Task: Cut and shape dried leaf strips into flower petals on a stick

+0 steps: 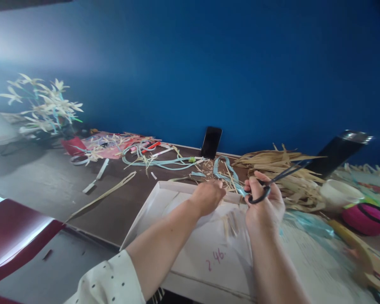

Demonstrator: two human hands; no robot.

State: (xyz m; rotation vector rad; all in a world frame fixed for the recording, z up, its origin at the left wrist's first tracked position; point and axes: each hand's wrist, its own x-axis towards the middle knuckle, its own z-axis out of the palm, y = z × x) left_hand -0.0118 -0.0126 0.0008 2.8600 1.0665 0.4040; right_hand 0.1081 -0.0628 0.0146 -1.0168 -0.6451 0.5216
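My right hand [266, 202] is closed around the black handles of a pair of scissors [277, 179], whose blades point up and to the right. My left hand [208, 196] is curled shut beside it, pinching thin straw strips [231, 179] and a light blue ribbon [223, 169] that run toward the scissors. Both hands hover over a shallow white cardboard tray [152, 207], in which a few cut straw bits [230, 223] lie.
A pile of dried straw leaves [281, 169] lies behind the hands. A black phone [211, 142] leans on the blue wall. Coiled pale blue ribbon [152, 160], a white cup [338, 194], a pink object [367, 217], straw flowers [44, 103] and a red chair [15, 236] surround the brown table [120, 207].
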